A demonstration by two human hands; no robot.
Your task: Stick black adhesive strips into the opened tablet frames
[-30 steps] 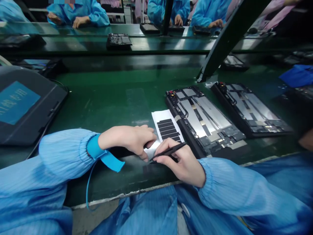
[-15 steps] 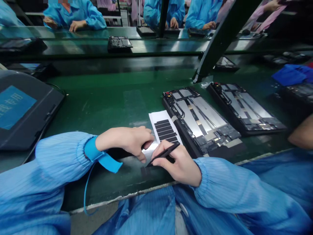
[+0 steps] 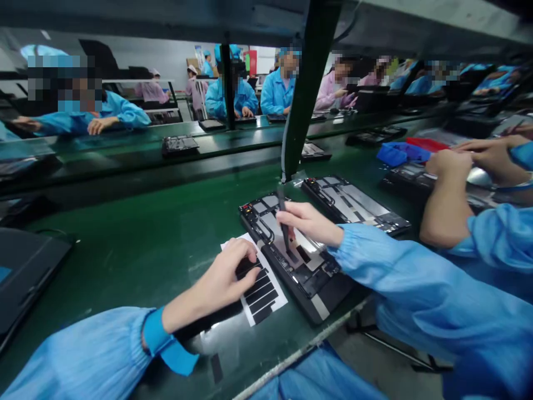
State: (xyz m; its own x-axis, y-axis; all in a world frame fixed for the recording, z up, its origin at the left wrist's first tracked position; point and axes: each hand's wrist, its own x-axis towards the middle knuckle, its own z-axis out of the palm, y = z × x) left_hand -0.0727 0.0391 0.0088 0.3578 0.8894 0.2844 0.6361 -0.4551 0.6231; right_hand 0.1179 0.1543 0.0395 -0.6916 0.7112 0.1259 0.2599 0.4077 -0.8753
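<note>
My right hand pinches black tweezers, their tips pointing down over the inside of an opened tablet-like device. Silver panels, cables and small boards show in that device; part of it is behind my hand. To its left lies a white sheet bearing several black adhesive strips. My left hand rests over the upper part of this sheet, thumb apart from its bent fingers, nothing visible in them. A blue strap circles my left wrist.
A second opened device lies behind my right forearm. At right are a co-worker's arm and a blue cloth. A green post rises behind the devices. A dark grey case stands left; a small dark strip lies near the front edge.
My right hand has moved with the tweezers from beside my left hand, up and right, to above the nearer device. My left hand has shifted onto the sheet. The view has tilted up and turned right.
</note>
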